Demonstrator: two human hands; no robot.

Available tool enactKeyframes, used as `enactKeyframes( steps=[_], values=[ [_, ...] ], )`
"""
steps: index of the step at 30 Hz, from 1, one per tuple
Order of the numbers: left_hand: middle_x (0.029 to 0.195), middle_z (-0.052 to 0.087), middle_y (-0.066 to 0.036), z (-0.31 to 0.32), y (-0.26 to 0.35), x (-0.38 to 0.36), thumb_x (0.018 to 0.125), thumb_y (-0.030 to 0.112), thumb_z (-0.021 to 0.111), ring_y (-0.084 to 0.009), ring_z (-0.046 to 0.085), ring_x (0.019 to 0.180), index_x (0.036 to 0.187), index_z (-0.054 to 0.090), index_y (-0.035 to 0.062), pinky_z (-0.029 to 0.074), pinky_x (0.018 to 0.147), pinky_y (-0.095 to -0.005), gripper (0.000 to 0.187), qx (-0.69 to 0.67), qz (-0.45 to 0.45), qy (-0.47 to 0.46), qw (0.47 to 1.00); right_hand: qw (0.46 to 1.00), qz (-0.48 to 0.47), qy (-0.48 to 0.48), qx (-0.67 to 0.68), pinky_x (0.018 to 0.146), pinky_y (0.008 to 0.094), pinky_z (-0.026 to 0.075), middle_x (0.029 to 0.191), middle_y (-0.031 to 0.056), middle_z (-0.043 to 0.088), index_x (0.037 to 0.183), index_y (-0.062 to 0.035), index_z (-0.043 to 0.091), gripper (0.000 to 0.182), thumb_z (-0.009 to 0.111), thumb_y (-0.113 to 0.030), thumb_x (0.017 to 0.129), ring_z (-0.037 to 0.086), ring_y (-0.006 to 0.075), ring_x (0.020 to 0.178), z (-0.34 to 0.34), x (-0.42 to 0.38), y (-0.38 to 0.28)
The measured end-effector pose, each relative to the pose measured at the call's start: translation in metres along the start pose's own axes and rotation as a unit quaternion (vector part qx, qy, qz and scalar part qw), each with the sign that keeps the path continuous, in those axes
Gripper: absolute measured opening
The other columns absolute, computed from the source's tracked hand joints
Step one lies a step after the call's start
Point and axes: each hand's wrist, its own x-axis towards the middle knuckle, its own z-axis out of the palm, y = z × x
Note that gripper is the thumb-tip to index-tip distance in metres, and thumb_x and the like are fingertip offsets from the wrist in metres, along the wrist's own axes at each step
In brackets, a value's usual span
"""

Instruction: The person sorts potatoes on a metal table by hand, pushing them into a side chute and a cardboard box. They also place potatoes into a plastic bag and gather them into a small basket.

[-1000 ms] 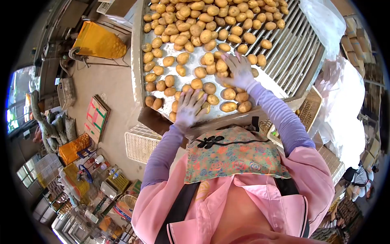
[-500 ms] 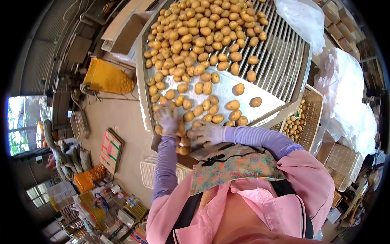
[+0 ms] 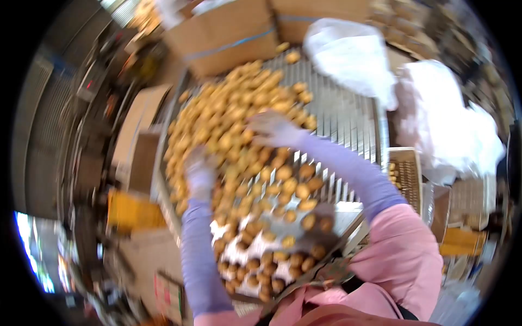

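Many yellow-brown potatoes [image 3: 231,117] are heaped on a sloping metal sorting table. My left hand [image 3: 199,164], in a pale glove, lies on the left part of the heap; its fingers are blurred but look spread, with nothing held. Farther up the heap, my right hand [image 3: 274,129] is stretched out flat over potatoes, fingers apart and also gloved. Bare metal slats [image 3: 353,127] show to the right of the heap. Looser potatoes [image 3: 266,266] lie on the smooth sheet close to my body.
Cardboard boxes [image 3: 231,38] stand at the far end. White plastic bags [image 3: 350,54] lie at the far right corner. A plastic crate [image 3: 408,168] with potatoes is beside the table on the right. To the left are an open carton [image 3: 144,160] and a yellow sack [image 3: 133,211].
Both hands have moved from the near end up onto the main heap, the right one farther. The view has tilted up, showing the boxes behind. More potatoes lie on the near sheet.
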Motion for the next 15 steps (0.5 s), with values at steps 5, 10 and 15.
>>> enactKeyframes(
  steps=[5, 10, 15],
  values=[
    [0.161, 0.04, -0.018, 0.08, -0.082, 0.047, 0.104, 0.024, 0.053, -0.0355, 0.049, 0.139, 0.147, 0.053, 0.0265, 0.044, 0.112, -0.0425, 0.043, 0.133, 0.004, -0.306, 0.943, 0.887, 0.335, -0.298, 0.109, 0.112, 0.044, 0.044, 0.14, 0.0134, 0.064, 0.146, -0.0272, 0.057, 0.068, 0.055, -0.064, 0.089, 0.061, 0.0335, 0.128, 0.04, 0.097, 0.046],
    [0.163, 0.037, -0.016, 0.097, -0.088, 0.06, 0.106, 0.028, 0.05, -0.0331, 0.045, 0.143, 0.151, 0.05, 0.0243, 0.043, 0.113, -0.0401, 0.045, 0.041, -0.145, -0.365, 0.919, 0.843, 0.413, -0.303, 0.167, 0.108, 0.0421, 0.048, 0.141, 0.0091, 0.063, 0.142, -0.0345, 0.06, 0.065, 0.064, -0.062, 0.084, 0.062, 0.0324, 0.126, 0.066, 0.11, 0.055],
    [0.167, 0.031, -0.016, 0.072, -0.067, 0.034, 0.111, 0.029, 0.04, -0.0348, 0.029, 0.153, 0.158, 0.04, 0.0093, 0.029, 0.123, -0.0387, 0.051, 0.008, -0.101, -0.377, 0.92, 0.845, 0.377, -0.354, 0.134, 0.107, 0.0417, 0.048, 0.144, 0.0072, 0.061, 0.141, -0.0353, 0.061, 0.065, 0.068, -0.061, 0.082, 0.062, 0.0315, 0.126, 0.053, 0.102, 0.032]
  ],
)
